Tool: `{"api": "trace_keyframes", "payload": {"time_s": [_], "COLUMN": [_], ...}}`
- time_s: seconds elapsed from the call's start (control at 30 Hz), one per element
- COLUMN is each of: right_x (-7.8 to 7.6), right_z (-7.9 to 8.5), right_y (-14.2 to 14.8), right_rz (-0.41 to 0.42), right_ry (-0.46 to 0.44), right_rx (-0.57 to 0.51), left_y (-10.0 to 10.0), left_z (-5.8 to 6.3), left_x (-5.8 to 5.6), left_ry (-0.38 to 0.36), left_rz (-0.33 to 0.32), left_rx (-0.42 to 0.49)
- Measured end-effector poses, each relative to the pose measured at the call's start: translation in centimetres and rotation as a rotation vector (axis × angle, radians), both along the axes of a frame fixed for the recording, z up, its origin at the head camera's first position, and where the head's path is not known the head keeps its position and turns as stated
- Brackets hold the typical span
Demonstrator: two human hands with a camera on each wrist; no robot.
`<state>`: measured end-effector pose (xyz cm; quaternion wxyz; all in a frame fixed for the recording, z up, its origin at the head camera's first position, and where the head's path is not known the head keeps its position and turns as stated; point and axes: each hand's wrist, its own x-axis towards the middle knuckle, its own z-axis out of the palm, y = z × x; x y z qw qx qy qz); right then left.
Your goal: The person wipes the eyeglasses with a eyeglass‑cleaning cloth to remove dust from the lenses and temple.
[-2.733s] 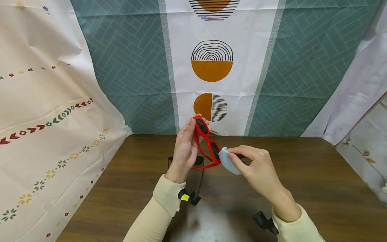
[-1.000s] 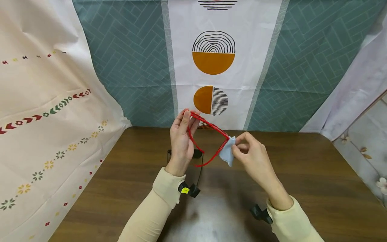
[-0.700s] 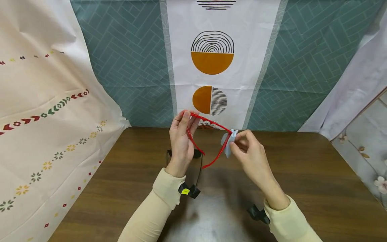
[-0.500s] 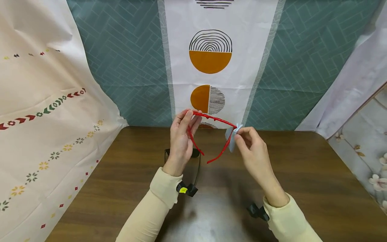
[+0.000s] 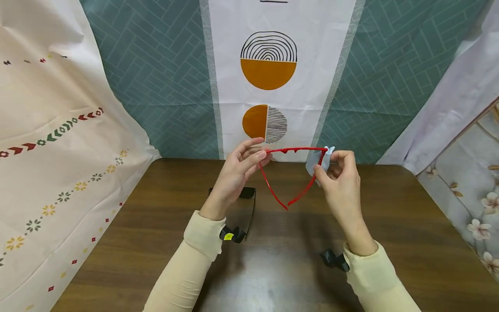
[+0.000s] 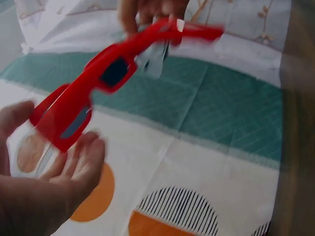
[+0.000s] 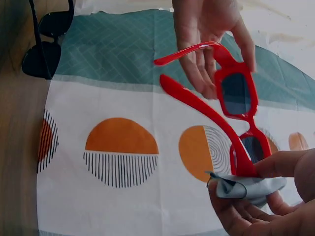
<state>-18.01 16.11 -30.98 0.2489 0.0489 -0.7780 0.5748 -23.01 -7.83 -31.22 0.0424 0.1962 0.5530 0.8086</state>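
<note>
Red sunglasses (image 5: 298, 149) with dark lenses are held up above the table, arms unfolded toward me. My right hand (image 5: 340, 177) pinches their right corner, with a light blue cloth (image 5: 315, 164) folded around that part. In the right wrist view the thumb lies by the temple's base and the cloth (image 7: 251, 189) sits under it. My left hand (image 5: 238, 171) is at the other end, fingers loosely spread. The left wrist view shows its thumb and fingers around the frame's end (image 6: 59, 123) without a firm grip; whether a fingertip touches is hard to tell.
Black sunglasses (image 5: 247, 193) lie on the brown wooden table (image 5: 273, 260) behind my left wrist, partly hidden. A patterned cloth backdrop (image 5: 156, 86) hangs at the table's back edge. Cream fabric (image 5: 58, 173) drapes on the left, a floral one (image 5: 468, 186) on the right.
The red sunglasses have turned from tilted to level and shifted right. My right hand has moved up and right, with the cloth now around the frame's corner. My left hand's fingers have loosened.
</note>
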Motion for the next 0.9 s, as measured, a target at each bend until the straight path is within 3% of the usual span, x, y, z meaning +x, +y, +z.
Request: {"api": "trace_keyframes", "payload": {"time_s": [0.3, 0.47, 0.57, 0.8, 0.9], "right_x": [-0.3, -0.2, -0.2, -0.4, -0.6], "right_z": [0.2, -0.1, -0.2, -0.3, -0.3], "right_y": [0.8, 0.8, 0.6, 0.7, 1.1], "right_rz": [-0.050, 0.012, 0.033, 0.089, 0.096], "right_ry": [0.004, -0.016, -0.001, 0.027, 0.061], "right_rx": [0.141, 0.232, 0.275, 0.316, 0.377], "left_y": [-1.2, -0.2, 0.3, 0.7, 0.5], "left_z": [-0.3, -0.9, -1.2, -1.3, -1.2], "left_x": [-0.3, -0.3, -0.3, -0.5, -0.5], "left_ry": [0.072, 0.148, 0.169, 0.170, 0.161], "left_rz": [-0.217, -0.261, -0.282, -0.344, -0.349], "left_rx": [-0.505, -0.720, -0.769, -0.715, -0.736]}}
